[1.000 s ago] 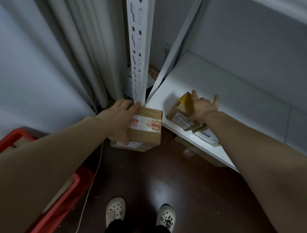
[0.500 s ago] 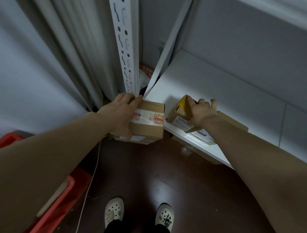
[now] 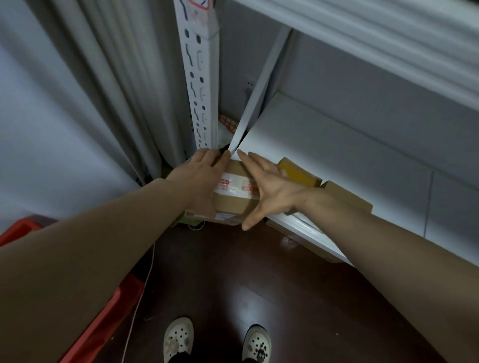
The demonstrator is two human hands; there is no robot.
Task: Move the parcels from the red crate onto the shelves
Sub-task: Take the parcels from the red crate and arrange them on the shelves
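Grip: L hand [image 3: 199, 181] holds taped box [image 3: 233, 204] | R hand [image 3: 272, 189] open against it | by shelf [image 3: 324, 134]

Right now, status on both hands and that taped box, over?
Left hand grips taped box. Right hand flat against its right side. Box at shelf front-left corner; yellow-taped parcel crowds it on the right.

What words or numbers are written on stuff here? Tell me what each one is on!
No text here can be read for sure.
The white tape across the cardboard box: red print, too blurred to read.
The pale label low on that box's side: too small to read.
The red-edged sticker atop the shelf post: cut off by the picture's edge, unreadable.
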